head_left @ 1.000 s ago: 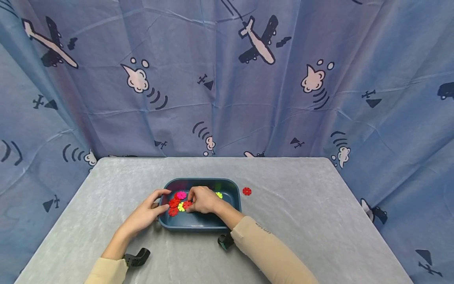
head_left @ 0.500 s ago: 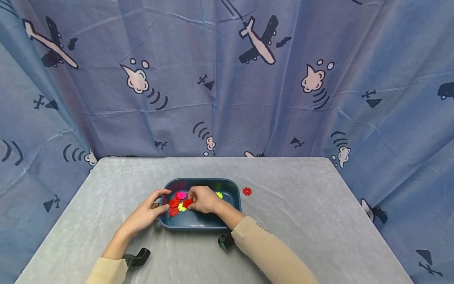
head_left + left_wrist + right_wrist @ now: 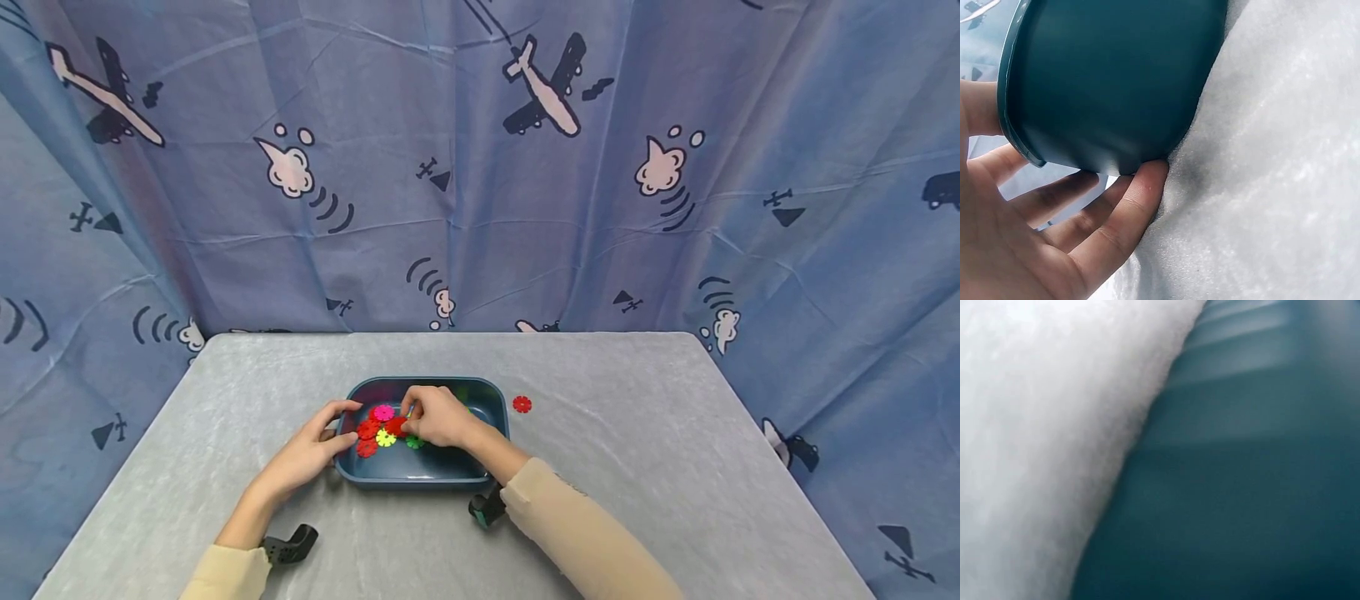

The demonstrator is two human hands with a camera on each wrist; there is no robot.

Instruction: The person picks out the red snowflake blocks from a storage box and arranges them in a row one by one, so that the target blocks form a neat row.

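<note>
A dark teal plastic tray (image 3: 420,484) stands on the table. My left hand (image 3: 306,448) grips its left end, and the left wrist view has the fingers (image 3: 1116,231) along the outer wall with the thumb side at the rim. Inside the tray, my right hand (image 3: 444,417) pinches a red notched plastic disc (image 3: 394,427) between thumb and fingers. Other such discs lie around it: a pink disc (image 3: 383,412), a yellow disc (image 3: 386,437), several red discs (image 3: 367,448) and a green disc (image 3: 415,442) under the hand. The right wrist view has only the tray's outer wall (image 3: 1241,506) and cloth.
One more red disc (image 3: 522,404) lies outside the tray, just past its right end. A pale cloth covers the table (image 3: 637,467). Behind it hangs a blue curtain (image 3: 480,167) printed with airplanes.
My right hand has shifted slightly right and away from me. The green disc beneath it now shows, and the yellow-green disc at the tray's right is mostly covered. My left hand has stayed put.
</note>
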